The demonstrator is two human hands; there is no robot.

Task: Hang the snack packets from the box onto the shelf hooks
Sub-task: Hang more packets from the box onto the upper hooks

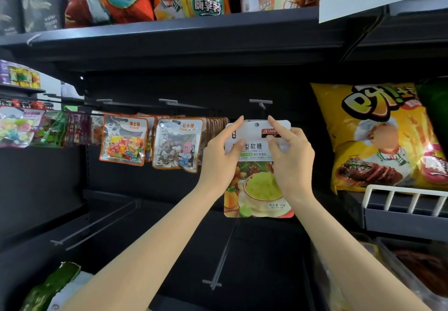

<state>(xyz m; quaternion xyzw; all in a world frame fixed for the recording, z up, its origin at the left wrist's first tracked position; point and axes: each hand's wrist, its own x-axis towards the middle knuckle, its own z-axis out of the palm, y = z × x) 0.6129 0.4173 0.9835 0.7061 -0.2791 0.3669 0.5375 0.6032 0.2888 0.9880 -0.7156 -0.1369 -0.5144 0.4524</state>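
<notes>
The main risk is a miss at the hook (263, 107): the gummy packet (258, 165) is held just below the hook's tip, and the small round hole (257, 124) in its white header must meet that tip squarely. If the packet tilts or the header bends under the fingers, the tip would likely slide past the hole, or tear the thin header if pushed. Because both grips sit high on the packet, its heavier lower part hangs free and could swing and twist the header off line. A loosened pinch at this point would probably drop the packet onto the dark shelf (169, 250) below.

The left hand (221, 155) pinches the packet's left upper edge, thumb on the front, forefinger stretched up along the header's corner. The right hand (291, 155) grips the right upper part, fingers curled on the front, forefinger raised toward the hook. Further left, filled hooks carry a sugar candy packet (123, 141) and a stone candy packet (178, 145).
</notes>
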